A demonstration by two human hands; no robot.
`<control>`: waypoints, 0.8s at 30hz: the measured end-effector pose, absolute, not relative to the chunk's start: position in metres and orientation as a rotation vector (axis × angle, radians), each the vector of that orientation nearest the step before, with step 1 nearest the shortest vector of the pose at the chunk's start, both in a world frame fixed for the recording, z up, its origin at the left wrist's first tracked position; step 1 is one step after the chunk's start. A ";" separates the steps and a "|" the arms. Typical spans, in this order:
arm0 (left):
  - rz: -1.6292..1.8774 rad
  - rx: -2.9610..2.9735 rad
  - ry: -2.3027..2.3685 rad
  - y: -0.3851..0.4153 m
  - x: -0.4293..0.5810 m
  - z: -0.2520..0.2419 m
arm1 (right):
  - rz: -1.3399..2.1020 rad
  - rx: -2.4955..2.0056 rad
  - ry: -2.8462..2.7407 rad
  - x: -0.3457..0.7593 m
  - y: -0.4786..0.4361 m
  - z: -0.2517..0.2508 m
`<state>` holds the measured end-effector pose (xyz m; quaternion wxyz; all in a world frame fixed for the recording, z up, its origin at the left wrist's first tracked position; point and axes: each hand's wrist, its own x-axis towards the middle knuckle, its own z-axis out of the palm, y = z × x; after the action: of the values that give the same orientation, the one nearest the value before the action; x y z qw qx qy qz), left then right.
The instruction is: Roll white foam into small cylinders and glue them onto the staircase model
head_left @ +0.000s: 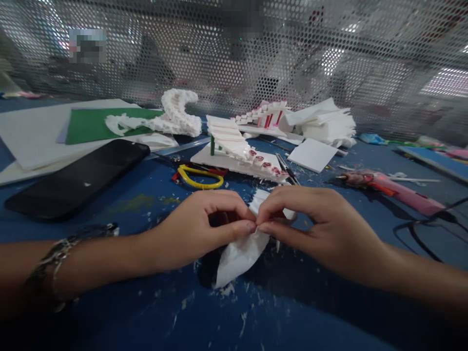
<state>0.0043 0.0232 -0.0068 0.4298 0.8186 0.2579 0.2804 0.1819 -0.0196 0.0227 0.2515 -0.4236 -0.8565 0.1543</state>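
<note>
A piece of thin white tissue paper (pixel 243 258) hangs between my hands, its lower end close to the blue table. My left hand (pixel 208 222) pinches it between thumb and forefinger. From the other side my right hand (pixel 314 224) pinches the same paper, and the two sets of fingertips meet. Just beyond the hands stands a small white model staircase (pixel 234 141) with reddish pieces on its lower steps and green posts beneath. Yellow-handled scissors (pixel 201 183) lie to its left, their blades partly hidden.
A black phone (pixel 80 175) and a green sheet (pixel 87 126) lie at left. Behind are a curled white foam-like piece (pixel 179 112), another model staircase (pixel 268 117) and stacked white tissue (pixel 325 124). A pink glue gun (pixel 402 192) with its cable is at right. Perforated metal screen (pixel 226 58) borders the back.
</note>
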 end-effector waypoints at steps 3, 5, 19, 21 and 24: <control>0.712 2.096 0.625 0.023 0.005 -0.006 | 0.349 -1.147 -2.352 0.181 -0.020 0.022; 0.720 2.106 0.625 0.022 0.005 -0.006 | 0.284 -1.154 -2.348 0.181 -0.021 0.022; 0.786 2.059 0.689 0.024 0.003 -0.006 | 0.292 -1.164 -2.185 0.179 -0.021 0.021; 0.757 2.039 0.677 0.024 0.003 -0.005 | 0.288 -1.103 -2.199 0.180 -0.022 0.021; 0.671 1.959 0.620 0.025 0.004 -0.004 | 0.260 -1.053 -2.208 0.181 -0.024 0.021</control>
<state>0.0037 0.0247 -0.0036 0.4707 0.7996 0.2530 0.2740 0.1806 -0.0235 0.0205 0.3341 -0.4036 -0.8459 0.0996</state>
